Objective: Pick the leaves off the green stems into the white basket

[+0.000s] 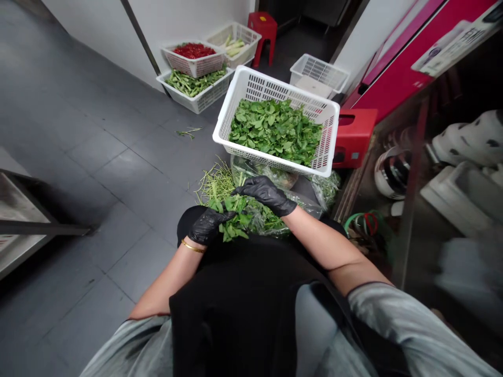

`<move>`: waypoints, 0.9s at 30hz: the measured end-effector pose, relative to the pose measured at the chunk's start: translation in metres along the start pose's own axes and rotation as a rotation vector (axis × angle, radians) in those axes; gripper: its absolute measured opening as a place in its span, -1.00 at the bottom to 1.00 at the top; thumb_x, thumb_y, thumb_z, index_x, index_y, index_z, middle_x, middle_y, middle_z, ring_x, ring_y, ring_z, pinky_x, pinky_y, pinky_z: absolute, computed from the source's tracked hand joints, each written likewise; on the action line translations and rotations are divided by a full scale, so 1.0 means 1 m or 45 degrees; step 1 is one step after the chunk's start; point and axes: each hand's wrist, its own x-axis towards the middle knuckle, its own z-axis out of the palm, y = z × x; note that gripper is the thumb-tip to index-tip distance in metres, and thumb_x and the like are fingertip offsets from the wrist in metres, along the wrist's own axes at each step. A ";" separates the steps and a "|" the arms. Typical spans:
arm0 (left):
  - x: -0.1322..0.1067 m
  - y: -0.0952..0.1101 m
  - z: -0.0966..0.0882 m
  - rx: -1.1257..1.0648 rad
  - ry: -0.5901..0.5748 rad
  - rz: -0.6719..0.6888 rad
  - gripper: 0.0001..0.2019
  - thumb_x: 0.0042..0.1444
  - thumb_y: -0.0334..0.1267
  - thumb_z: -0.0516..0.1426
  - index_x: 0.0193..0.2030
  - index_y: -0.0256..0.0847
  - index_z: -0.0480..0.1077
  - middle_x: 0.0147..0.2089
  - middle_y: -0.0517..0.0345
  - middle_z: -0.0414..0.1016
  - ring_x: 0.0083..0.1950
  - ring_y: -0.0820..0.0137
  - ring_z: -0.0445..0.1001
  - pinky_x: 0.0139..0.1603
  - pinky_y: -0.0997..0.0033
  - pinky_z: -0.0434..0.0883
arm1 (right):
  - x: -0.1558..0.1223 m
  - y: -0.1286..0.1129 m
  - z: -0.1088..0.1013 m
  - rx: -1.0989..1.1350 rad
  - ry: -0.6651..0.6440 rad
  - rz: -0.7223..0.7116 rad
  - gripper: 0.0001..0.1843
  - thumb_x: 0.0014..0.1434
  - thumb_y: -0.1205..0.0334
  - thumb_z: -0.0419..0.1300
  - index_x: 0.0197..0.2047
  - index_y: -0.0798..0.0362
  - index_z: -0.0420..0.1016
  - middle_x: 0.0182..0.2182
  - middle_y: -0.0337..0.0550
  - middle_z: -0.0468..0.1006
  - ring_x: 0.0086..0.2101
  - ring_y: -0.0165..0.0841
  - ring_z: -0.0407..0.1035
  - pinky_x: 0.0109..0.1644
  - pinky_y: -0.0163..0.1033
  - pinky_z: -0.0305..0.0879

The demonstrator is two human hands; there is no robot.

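Observation:
Both hands wear black gloves and work over my lap. My left hand (207, 226) is closed around a bunch of leafy green sprigs (236, 219). My right hand (266, 194) lies on top of the same bunch, fingers curled onto the leaves. The bunch rests in a clear plastic bag (271, 220) of greens on my black apron. Just beyond stands a white perforated basket (236, 94) holding picked green leaves (276, 129). A pile of bare green stems (214, 183) lies on the floor below the basket.
Three white baskets at the back hold red chillies (194, 51), green beans (192, 84) and pale vegetables (234, 47). Another white basket (319, 74) sits beside two red stools (354, 137). Steel shelving stands on the right, a metal rack (23, 225) on the left.

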 end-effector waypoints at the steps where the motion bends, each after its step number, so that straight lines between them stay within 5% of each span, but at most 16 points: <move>1: -0.002 0.001 -0.001 0.007 0.051 0.013 -0.72 -0.28 -0.28 0.48 -0.33 -0.21 0.66 -0.41 0.08 0.65 -0.14 0.08 0.65 -0.19 0.27 0.53 | -0.001 0.000 -0.003 0.062 0.035 -0.002 -0.59 -0.01 -0.13 0.41 -0.40 0.10 0.60 -0.40 -0.15 0.60 -0.35 -0.35 0.43 -0.25 -0.24 0.34; 4: -0.005 0.002 0.002 -0.053 0.176 0.068 -0.70 -0.23 -0.21 0.47 -0.28 -0.19 0.66 -0.37 0.08 0.66 -0.20 0.13 0.64 -0.22 0.26 0.53 | -0.004 -0.002 -0.005 0.105 0.098 0.050 -0.59 -0.02 -0.12 0.41 -0.34 0.10 0.63 -0.36 -0.15 0.61 -0.36 -0.37 0.41 -0.31 -0.27 0.30; 10: 0.000 0.000 0.012 -0.151 0.048 0.095 -0.69 -0.31 -0.13 0.49 -0.39 -0.19 0.62 -0.45 0.10 0.61 -0.31 0.22 0.60 -0.35 0.35 0.49 | -0.007 0.003 0.009 -0.134 -0.035 0.142 -0.59 -0.07 -0.07 0.45 -0.45 0.15 0.55 -0.52 -0.29 0.48 -0.47 -0.46 0.27 -0.38 -0.31 0.15; 14: 0.000 0.003 0.009 -0.222 0.174 0.067 -0.72 -0.31 -0.23 0.50 -0.42 -0.25 0.62 -0.58 0.18 0.51 -0.46 0.33 0.50 -0.46 0.41 0.41 | 0.002 0.006 -0.005 0.194 0.119 0.173 -0.58 -0.16 -0.05 0.50 -0.44 0.11 0.51 -0.51 -0.28 0.49 -0.49 -0.46 0.32 -0.42 -0.33 0.23; 19: 0.004 -0.003 0.000 -0.435 0.126 -0.050 -0.72 -0.12 -0.18 0.44 -0.28 -0.29 0.63 -0.41 0.09 0.61 -0.48 0.43 0.48 -0.43 0.43 0.46 | 0.010 0.012 -0.032 0.596 0.403 0.184 -0.53 -0.26 -0.02 0.54 -0.41 0.03 0.45 -0.45 -0.27 0.56 -0.49 -0.45 0.37 -0.42 -0.34 0.33; 21: 0.008 -0.009 -0.004 -0.526 -0.041 -0.113 -0.74 -0.07 -0.12 0.41 -0.37 -0.29 0.58 -0.51 0.12 0.52 -0.54 0.47 0.42 -0.49 0.46 0.42 | 0.008 0.014 -0.030 0.564 0.282 0.199 -0.56 -0.21 0.02 0.54 -0.34 0.03 0.52 -0.37 -0.24 0.61 -0.46 -0.45 0.40 -0.41 -0.34 0.35; 24: 0.015 -0.015 -0.006 -0.603 -0.329 -0.212 -0.64 -0.04 -0.04 0.36 -0.58 -0.25 0.42 -0.68 0.18 0.27 -0.64 0.49 0.27 -0.64 0.50 0.26 | 0.005 0.011 -0.016 0.363 -0.152 0.177 -0.53 -0.16 0.05 0.53 -0.17 0.04 0.62 -0.22 -0.18 0.66 -0.34 -0.40 0.46 -0.28 -0.31 0.41; 27: 0.017 -0.015 -0.002 -0.569 -0.290 -0.235 -0.67 -0.02 -0.07 0.35 -0.56 -0.24 0.42 -0.69 0.17 0.29 -0.67 0.48 0.23 -0.69 0.49 0.20 | 0.008 0.004 -0.006 0.175 -0.427 0.068 -0.57 -0.12 -0.02 0.51 -0.22 0.05 0.68 -0.30 -0.20 0.67 -0.28 -0.33 0.49 -0.09 -0.20 0.44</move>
